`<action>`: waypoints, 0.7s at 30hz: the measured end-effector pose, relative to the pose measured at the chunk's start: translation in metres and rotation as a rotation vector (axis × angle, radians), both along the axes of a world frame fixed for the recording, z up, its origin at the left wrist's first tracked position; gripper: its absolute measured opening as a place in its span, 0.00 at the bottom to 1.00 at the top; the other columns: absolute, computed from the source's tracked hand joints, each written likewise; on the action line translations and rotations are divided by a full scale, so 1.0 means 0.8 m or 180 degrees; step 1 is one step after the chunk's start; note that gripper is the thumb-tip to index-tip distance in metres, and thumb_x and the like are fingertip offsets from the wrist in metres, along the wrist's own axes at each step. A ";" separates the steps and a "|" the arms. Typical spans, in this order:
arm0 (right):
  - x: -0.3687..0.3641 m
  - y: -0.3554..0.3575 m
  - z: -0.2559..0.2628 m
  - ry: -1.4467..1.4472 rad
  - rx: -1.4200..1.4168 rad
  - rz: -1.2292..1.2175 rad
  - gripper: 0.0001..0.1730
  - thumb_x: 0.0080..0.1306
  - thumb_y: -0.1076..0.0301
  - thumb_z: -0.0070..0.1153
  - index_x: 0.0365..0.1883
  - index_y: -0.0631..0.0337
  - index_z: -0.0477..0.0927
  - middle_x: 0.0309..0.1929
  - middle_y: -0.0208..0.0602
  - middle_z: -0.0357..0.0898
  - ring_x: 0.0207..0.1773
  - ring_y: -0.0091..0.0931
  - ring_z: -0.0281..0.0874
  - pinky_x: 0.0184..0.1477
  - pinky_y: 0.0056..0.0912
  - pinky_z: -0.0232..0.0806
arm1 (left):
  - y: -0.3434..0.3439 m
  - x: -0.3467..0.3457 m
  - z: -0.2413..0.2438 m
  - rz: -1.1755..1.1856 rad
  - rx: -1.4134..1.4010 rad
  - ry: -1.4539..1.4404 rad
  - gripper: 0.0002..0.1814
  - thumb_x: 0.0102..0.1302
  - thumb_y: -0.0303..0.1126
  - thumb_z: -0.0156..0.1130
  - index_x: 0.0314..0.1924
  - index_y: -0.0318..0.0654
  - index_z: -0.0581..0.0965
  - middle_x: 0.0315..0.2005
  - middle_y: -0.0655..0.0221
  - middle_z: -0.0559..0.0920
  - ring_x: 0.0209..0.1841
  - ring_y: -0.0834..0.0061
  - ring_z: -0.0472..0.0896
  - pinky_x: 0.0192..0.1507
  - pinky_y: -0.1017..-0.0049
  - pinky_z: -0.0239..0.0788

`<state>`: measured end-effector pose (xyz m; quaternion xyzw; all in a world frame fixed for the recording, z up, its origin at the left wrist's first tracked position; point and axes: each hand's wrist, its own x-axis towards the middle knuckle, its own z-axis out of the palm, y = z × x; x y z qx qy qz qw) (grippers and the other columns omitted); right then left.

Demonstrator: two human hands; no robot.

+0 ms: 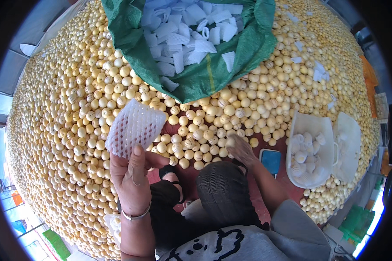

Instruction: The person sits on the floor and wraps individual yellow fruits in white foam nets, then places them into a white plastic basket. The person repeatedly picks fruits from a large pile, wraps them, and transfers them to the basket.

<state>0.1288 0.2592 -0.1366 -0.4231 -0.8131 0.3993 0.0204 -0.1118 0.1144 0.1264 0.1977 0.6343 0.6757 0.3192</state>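
My left hand (134,182) holds up a white foam net sleeve (135,129) by its lower edge, between thumb and fingers. The sleeve looks flattened, and fruit shows through its mesh. Lower down on the right, my right hand (241,150) reaches into the loose pale-yellow pepino melons (212,137), many with purple streaks. Its fingertips are at one melon, but whether they grip it is unclear. Beyond both hands, a green woven sack (196,89) lies open, full of white foam net sleeves (183,36).
Right of my right hand, a smartphone (270,161) lies on the red ground sheet (261,195). Farther right, a translucent plastic tub (292,163) holds several foam-wrapped melons (305,153). Heaped melons (68,130) surround my legs. Stray foam sleeves (320,71) lie on the right-hand heap.
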 end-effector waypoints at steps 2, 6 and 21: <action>0.103 -0.049 0.022 0.0356 -0.1332 -0.0782 0.26 0.58 0.61 0.52 0.53 0.65 0.71 0.47 0.48 0.74 0.48 0.34 0.74 0.49 0.34 0.67 | -0.002 0.002 0.004 -0.0054 0.0017 0.0024 0.14 0.70 0.33 0.50 0.49 0.30 0.69 0.28 0.63 0.81 0.25 0.76 0.80 0.28 0.80 0.72; 0.372 -0.175 -0.024 0.0194 -0.3949 -0.3320 0.12 0.62 0.65 0.51 0.44 0.56 0.71 0.36 0.34 0.71 0.37 0.27 0.73 0.37 0.32 0.71 | -0.018 -0.003 0.000 0.0009 -0.0016 0.0221 0.13 0.69 0.33 0.51 0.48 0.31 0.70 0.26 0.65 0.80 0.24 0.80 0.79 0.27 0.83 0.70; 0.118 -0.057 0.032 0.0118 -0.0897 -0.0955 0.10 0.64 0.66 0.49 0.37 0.64 0.73 0.32 0.48 0.75 0.37 0.44 0.74 0.38 0.43 0.65 | -0.012 0.013 -0.025 -0.0347 -0.0179 0.0423 0.14 0.67 0.28 0.54 0.51 0.30 0.68 0.35 0.63 0.81 0.24 0.80 0.79 0.26 0.82 0.73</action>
